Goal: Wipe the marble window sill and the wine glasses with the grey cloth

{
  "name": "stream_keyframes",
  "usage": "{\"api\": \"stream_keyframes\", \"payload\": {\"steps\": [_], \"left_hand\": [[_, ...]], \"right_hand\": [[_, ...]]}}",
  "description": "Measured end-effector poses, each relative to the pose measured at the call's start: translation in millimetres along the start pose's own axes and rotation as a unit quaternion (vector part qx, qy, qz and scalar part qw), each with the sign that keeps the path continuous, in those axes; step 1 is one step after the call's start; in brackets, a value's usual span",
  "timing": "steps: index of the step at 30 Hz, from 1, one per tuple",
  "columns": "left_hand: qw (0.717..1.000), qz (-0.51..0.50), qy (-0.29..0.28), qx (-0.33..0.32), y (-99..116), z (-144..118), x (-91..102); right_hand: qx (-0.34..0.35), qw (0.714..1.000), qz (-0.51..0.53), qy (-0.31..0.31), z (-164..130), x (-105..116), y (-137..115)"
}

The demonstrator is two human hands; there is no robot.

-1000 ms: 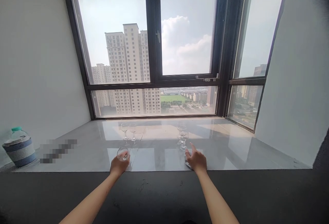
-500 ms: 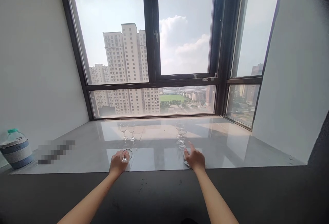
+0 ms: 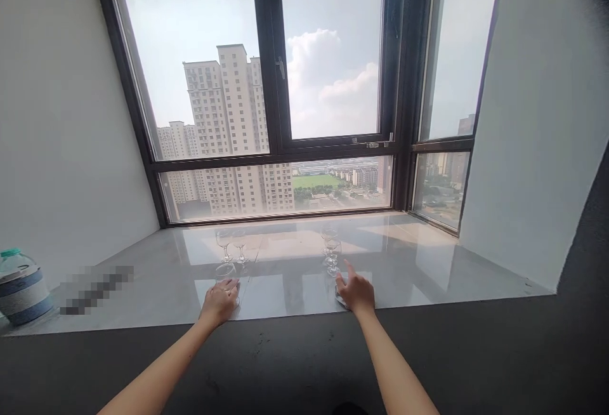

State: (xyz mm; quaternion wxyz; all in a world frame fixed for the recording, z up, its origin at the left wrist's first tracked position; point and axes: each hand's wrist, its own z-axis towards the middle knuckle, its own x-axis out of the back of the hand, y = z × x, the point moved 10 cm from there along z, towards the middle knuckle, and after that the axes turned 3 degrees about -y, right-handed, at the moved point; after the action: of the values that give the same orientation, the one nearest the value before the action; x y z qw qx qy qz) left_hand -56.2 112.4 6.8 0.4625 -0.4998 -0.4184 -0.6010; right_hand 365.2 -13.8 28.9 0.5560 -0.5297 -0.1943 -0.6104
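The left hand (image 3: 219, 303) is seen laid around the near side of a clear glass (image 3: 225, 270), its fingers loosely bent; how firmly the glass is held cannot be told. By the right hand (image 3: 358, 292), forefinger stretched forward and thumb apart, a pale object (image 3: 340, 301) is partly covered, too hidden to be identified or confirmed as gripped. Both are placed at the front edge of a glossy grey sill (image 3: 290, 294), on which window light is mirrored in bright panels. Of the glass at the left hand, only the round, transparent rim and upper bowl are shown, the rest being blocked by the fingers. Beyond it, two stemmed glasses (image 3: 240, 238) are stood upright side by side; beyond the right hand, more stemmed glasses (image 3: 333, 247) are overlapped in view. At far left, a blue-and-white container (image 3: 23, 294) with a green top is set near a pixelated patch (image 3: 98, 288). The sill is flanked by pale walls (image 3: 57, 117) and backed by a dark-framed window (image 3: 333, 85), through which tower blocks (image 3: 233, 104) and a green field (image 3: 314, 181) are seen.
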Motion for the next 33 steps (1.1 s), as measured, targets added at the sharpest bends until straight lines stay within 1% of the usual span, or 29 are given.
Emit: {"api": "stream_keyframes", "payload": {"steps": [4,8,12,17,20,22,24,29,33], "left_hand": [[0.999,-0.021,-0.024,-0.007,-1.5,6.6,-8.9],[0.999,0.009,-0.035,-0.015,-2.7,12.0,-16.0],[0.996,0.053,-0.052,-0.054,4.7,16.1,-20.8],[0.992,0.076,-0.057,-0.083,15.4,19.4,-18.3],[0.993,0.074,-0.049,-0.080,25.5,25.1,-14.5],[0.994,0.067,-0.046,-0.067,35.4,31.3,-12.9],[0.995,0.057,-0.049,-0.063,50.6,38.6,-12.9],[0.995,0.046,-0.065,-0.054,97.1,62.0,-16.9],[0.995,0.046,-0.077,-0.048,134.2,84.8,-23.3]], "right_hand": [[0.002,1.000,0.002,-0.004,-0.4,0.0,-0.7],[0.003,1.000,0.001,0.001,-0.6,1.9,-1.5],[0.003,1.000,0.001,-0.006,-0.8,1.9,-1.6],[-0.001,1.000,0.004,-0.012,-1.3,2.6,-1.7],[-0.004,1.000,0.008,-0.010,-2.2,5.0,-2.6],[-0.010,1.000,0.011,-0.010,-3.1,7.0,-2.6],[-0.014,1.000,0.013,-0.017,-3.9,7.9,-2.6],[0.004,1.000,0.015,-0.015,-5.1,11.4,-6.1],[0.000,1.000,0.010,-0.017,-5.1,10.8,-6.2]]}}
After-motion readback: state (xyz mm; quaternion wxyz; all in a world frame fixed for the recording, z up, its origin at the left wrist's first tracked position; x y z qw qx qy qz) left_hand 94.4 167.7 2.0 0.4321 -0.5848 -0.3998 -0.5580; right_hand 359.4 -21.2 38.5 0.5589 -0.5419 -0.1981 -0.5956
